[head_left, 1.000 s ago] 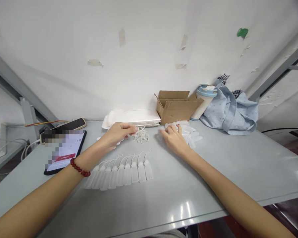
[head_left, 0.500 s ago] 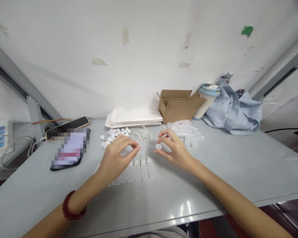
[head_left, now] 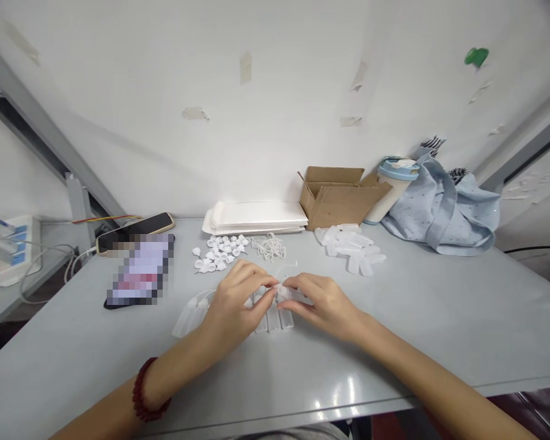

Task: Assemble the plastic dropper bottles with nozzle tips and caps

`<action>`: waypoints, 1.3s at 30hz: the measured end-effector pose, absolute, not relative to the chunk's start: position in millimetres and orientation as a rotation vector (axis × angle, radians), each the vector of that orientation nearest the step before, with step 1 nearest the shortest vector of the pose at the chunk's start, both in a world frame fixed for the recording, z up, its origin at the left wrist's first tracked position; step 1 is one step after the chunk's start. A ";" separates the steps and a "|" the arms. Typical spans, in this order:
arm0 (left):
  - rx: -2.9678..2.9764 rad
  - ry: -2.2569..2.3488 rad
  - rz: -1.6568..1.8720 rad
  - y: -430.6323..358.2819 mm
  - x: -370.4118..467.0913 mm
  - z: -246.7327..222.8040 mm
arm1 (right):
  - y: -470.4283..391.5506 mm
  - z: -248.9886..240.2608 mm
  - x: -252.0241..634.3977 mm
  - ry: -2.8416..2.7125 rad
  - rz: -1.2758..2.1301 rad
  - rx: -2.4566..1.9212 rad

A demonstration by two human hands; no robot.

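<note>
My left hand (head_left: pixel 234 304) and my right hand (head_left: pixel 321 300) meet over the middle of the grey table (head_left: pixel 440 324). Their fingertips pinch one small clear plastic bottle (head_left: pixel 282 289) with a thin white loop strap (head_left: pixel 288 269) rising from it. Beneath the hands lies a row of finished clear bottles (head_left: pixel 275 318), partly hidden. Further back sit a heap of small white caps (head_left: pixel 217 252), a tangle of white loop straps (head_left: pixel 268 246) and a pile of loose clear bottles (head_left: pixel 352 249). A red bead bracelet is on my left wrist.
A phone with a lit screen (head_left: pixel 140 272) and a second phone (head_left: pixel 135 231) lie at the left. At the back stand a stack of white packets (head_left: pixel 256 217), an open cardboard box (head_left: pixel 339 195), a lidded cup (head_left: pixel 392 186) and a blue cloth bag (head_left: pixel 453 205). Cables hang off the left edge.
Both hands drew back from the far piles, the left with a strap, the right with a bottle. They have come together above the row of finished bottles.
</note>
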State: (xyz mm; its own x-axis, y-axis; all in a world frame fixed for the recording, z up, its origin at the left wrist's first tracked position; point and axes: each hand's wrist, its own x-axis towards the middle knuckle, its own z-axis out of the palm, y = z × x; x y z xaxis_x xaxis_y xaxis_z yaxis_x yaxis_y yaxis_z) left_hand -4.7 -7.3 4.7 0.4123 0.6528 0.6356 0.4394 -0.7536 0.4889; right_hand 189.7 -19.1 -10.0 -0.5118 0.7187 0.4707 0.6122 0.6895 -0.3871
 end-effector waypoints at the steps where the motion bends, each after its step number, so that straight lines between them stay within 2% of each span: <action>1: 2.433 0.941 1.241 -7.7 -4.7 4.7 | -18.7 -10.0 189.5 -2.279 0.227 -1.024; 8: 2.565 0.848 1.212 -11.6 -5.1 0.2 | -16.9 -12.7 189.3 -2.218 0.220 -1.009; 13: 2.759 0.858 1.200 -12.3 -4.5 -2.0 | -18.2 -11.6 189.0 -2.159 0.341 -1.039; 22: 2.945 0.792 1.253 -13.0 -3.7 -2.2 | -19.7 -6.6 187.4 -1.876 0.731 -1.124; 29: 2.968 0.809 1.176 -11.6 -3.0 -6.7 | -17.4 -2.1 180.9 -1.486 1.282 -1.091; 39: 2.826 0.838 1.175 -9.9 -0.7 -3.8 | -12.1 -1.7 183.7 -1.355 1.493 -1.051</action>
State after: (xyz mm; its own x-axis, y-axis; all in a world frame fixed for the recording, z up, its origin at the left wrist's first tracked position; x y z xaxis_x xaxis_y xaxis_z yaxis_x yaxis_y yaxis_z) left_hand -0.7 -9.9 -3.8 0.5861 0.4586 0.6679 0.4822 -0.8599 0.1673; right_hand 183.7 -12.1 -1.7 -0.2947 0.9545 -0.0450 -0.0477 -0.0617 -0.9970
